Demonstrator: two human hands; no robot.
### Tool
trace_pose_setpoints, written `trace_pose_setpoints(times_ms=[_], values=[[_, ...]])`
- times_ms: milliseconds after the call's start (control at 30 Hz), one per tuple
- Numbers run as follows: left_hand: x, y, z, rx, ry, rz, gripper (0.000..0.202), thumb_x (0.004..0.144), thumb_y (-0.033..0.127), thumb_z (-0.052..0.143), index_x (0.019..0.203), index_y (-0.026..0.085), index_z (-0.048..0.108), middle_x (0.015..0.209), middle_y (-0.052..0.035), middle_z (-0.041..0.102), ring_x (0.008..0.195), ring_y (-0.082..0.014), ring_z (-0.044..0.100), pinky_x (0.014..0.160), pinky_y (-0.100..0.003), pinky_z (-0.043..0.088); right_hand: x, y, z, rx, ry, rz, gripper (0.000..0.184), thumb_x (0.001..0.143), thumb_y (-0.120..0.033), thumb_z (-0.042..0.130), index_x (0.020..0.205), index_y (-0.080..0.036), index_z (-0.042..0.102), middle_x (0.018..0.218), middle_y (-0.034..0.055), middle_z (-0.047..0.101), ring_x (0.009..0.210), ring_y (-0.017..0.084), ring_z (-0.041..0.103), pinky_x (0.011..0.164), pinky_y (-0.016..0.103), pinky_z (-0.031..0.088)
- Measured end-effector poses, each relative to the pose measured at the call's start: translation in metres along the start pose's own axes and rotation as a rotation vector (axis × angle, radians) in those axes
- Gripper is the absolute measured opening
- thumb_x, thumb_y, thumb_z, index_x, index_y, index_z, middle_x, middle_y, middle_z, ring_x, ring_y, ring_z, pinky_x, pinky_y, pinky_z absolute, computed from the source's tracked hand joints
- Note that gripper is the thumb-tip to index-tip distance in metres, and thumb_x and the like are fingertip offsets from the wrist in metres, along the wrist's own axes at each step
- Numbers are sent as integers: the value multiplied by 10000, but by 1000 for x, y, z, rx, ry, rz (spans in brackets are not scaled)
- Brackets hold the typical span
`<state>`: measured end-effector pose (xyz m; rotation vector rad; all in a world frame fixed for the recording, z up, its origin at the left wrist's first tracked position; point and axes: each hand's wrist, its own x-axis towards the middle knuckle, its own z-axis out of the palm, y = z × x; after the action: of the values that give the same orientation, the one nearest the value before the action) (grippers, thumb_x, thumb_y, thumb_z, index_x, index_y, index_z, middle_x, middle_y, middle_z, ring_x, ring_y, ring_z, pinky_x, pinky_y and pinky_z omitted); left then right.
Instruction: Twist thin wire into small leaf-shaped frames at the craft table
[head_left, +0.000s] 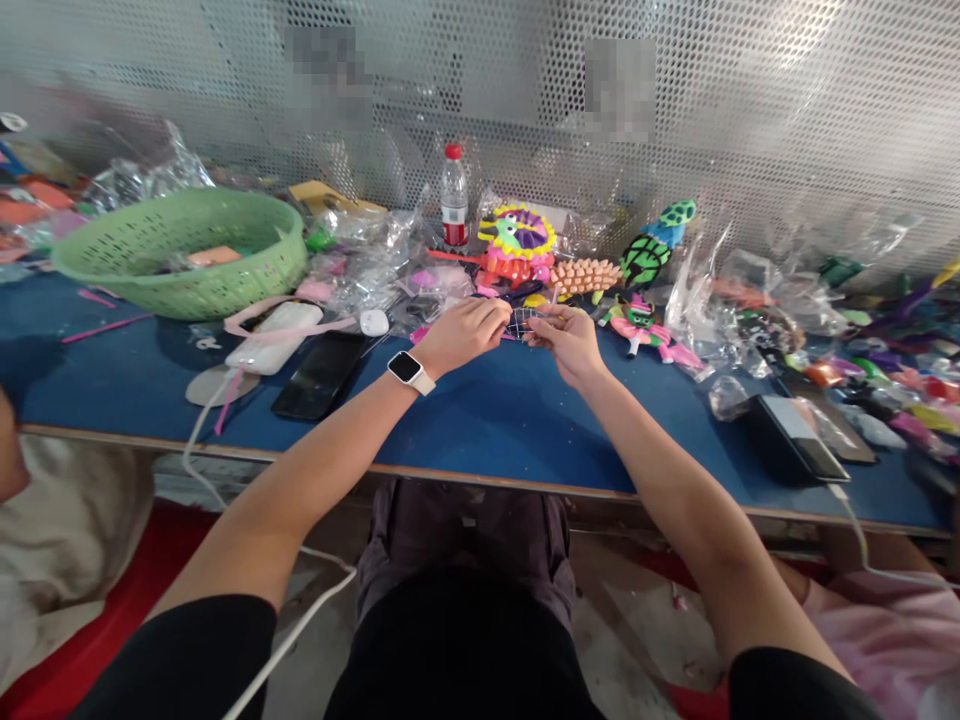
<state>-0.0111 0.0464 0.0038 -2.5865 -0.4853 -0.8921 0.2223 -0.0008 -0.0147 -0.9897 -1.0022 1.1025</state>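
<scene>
Dark blue-black with thin white grid lines, a small flat-looking piece (523, 322) was held just above or against the blue tabletop (495, 430), between the person's two hands; its far edge was too small to make out. The left hand (466, 332) had its fingers curled down over the piece's left end, gripping it, and the right hand (568, 338) pinched the opposite end between thumb and fingers. A pale-strapped smartwatch with a black square face (406, 367) sat on the left wrist.

Just beyond the hands lay a tan, spiky, elongated form (586, 275), next to a colourful figure with a scalloped yellow rim and purple body (519, 232). Near the right hand was a pink and green figure (641, 328); behind it leaned a green, black and blue figure (654, 248). A clear bottle with a red cap (454, 195) stood upright farther back.

To the left lay a black phone (319, 376), a white oblong device (279, 338) and, beyond them, a pale-green perforated plastic basket (225, 285). Behind everything rose a perforated metal panel (517, 70).
</scene>
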Motion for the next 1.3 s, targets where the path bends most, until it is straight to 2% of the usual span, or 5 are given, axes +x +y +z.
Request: trace_pose_setpoints(times_ms=[333, 500, 633, 800, 1300], values=[[-2, -6, 6, -25, -92, -4, 311, 1129, 69, 514, 1279, 199, 754, 1381, -147, 840, 1146, -281, 834, 1062, -493, 641, 6, 4, -6, 28, -40, 94, 487, 736, -340, 1108, 990, -249, 702, 858, 4, 861, 729, 166, 838, 699, 279, 723], [-5, 0, 15, -304, 54, -199, 155, 1124, 163, 593, 1162, 217, 733, 1465, -165, 790, 1362, -311, 781, 1073, -484, 676, 4, 2, -2, -82, 23, -86, 574, 719, -485, 1100, 1043, -265, 680, 859, 9, 866, 738, 210, 862, 715, 338, 743], [-10, 2, 25, -645, 172, -497, 212, 1117, 347, 678, 1271, 201, 684, 1329, -163, 816, 1042, -224, 841, 855, -362, 707, 0, -2, 1, -190, 79, -253, 524, 778, -538, 1034, 1057, -275, 678, 860, 12, 875, 741, 233, 878, 744, 377, 762], [-9, 3, 27, -830, 117, -519, 480, 1140, 485, 676, 1518, 189, 654, 1265, -153, 871, 973, -210, 858, 884, -355, 713, 1, -2, 1, -248, 47, -259, 492, 824, -561, 986, 1079, -278, 674, 912, 26, 893, 764, 238, 888, 769, 395, 772], [-6, -4, 16, -270, -80, -266, 641, 1110, 225, 609, 1744, 137, 568, 1437, -210, 840, 1210, -312, 858, 1064, -490, 706, -5, -11, 5, -198, 41, -184, 440, 822, -444, 1024, 1072, -296, 694, 877, -8, 831, 759, 197, 841, 743, 346, 727]])
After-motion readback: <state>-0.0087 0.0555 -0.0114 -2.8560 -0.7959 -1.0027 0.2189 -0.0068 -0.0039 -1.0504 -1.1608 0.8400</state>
